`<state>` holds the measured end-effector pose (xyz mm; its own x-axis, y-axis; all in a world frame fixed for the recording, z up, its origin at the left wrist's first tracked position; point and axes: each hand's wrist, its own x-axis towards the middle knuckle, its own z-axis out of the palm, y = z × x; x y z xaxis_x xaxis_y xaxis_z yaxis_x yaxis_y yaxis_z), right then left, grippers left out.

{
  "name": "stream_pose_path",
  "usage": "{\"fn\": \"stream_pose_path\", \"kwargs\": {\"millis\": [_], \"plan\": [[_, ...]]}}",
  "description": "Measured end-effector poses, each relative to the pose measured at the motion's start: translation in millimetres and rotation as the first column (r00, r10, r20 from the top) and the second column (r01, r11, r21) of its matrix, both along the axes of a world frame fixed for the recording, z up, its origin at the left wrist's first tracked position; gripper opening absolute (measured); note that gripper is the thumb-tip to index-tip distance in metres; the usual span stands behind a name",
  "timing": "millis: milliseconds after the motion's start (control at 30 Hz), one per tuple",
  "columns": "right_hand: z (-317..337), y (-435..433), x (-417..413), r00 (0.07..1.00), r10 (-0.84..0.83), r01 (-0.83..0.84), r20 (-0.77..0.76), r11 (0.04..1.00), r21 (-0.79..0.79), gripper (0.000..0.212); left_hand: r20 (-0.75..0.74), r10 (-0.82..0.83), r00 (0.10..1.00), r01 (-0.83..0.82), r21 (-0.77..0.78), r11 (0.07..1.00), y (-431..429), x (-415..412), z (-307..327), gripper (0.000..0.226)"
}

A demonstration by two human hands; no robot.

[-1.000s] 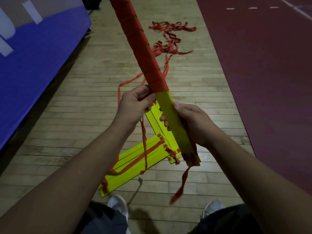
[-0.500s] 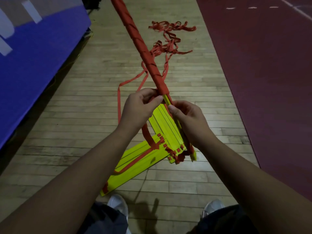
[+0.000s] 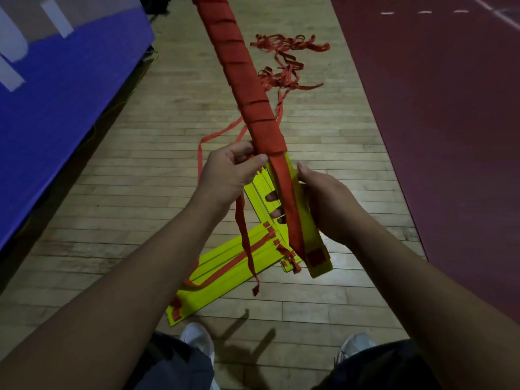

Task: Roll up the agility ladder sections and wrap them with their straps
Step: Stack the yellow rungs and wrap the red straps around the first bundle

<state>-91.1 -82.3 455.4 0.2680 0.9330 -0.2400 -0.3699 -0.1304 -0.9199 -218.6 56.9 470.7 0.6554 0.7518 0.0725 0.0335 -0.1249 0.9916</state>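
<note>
The left hand (image 3: 230, 175) was pinched on a red strap (image 3: 245, 237) right at the lower edge of the finished winding, and the strap's loose tail hung down from it. The right hand (image 3: 332, 206) was clamped round the bare yellow end of the ladder bundle (image 3: 254, 108), with fingertips (image 3: 272, 196) showing on its far side and another run of strap lying along its face. The bundle slanted up and away from the person. Most of its visible length was covered in tight red turns, and only the short yellow stretch by the hands seemed left to wrap. Below it, more yellow sections (image 3: 225, 274) lay unwrapped on the wooden floor (image 3: 126, 220). A tangle of straps (image 3: 284, 60) lay farther off, so a good deal of the job appeared to remain.
</note>
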Motion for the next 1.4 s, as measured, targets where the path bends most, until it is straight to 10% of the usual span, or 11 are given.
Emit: {"fn": "stream_pose_path", "kwargs": {"millis": [133, 433, 833, 1167, 1400], "plan": [[0.1, 1.2, 2.4, 0.988, 0.089, -0.086, -0.13, 0.996, 0.027, 0.047, 0.041, -0.057, 0.998, 0.057, -0.012, 0.998, 2.0, -0.5, 2.8, 0.01], [-4.7, 2.7, 2.6, 0.949, -0.176, 0.17, 0.26, 0.984, 0.049, 0.026, -0.211, 0.077, 0.974, -0.034, 0.203, 0.979, 9.5, -4.5, 3.6, 0.013], [-10.2, 9.0, -4.0, 0.852, -0.172, 0.182, 0.494, 0.983, 0.027, 0.029, -0.09, 0.131, 0.987, -0.109, 0.215, 0.97, -4.7, 1.6, 2.3, 0.021], [3.6, -3.5, 10.1, 0.986, 0.145, -0.149, 0.083, 0.988, 0.044, 0.035, -0.045, -0.014, 0.999, 0.016, 0.055, 0.998, -1.0, 0.8, 7.2, 0.015], [-1.3, -3.3, 6.4, 0.941, -0.059, 0.025, 0.333, 0.994, 0.105, 0.025, -0.155, 0.098, 0.983, -0.073, 0.156, 0.985, 9.1, 1.7, 2.2, 0.015]]}}
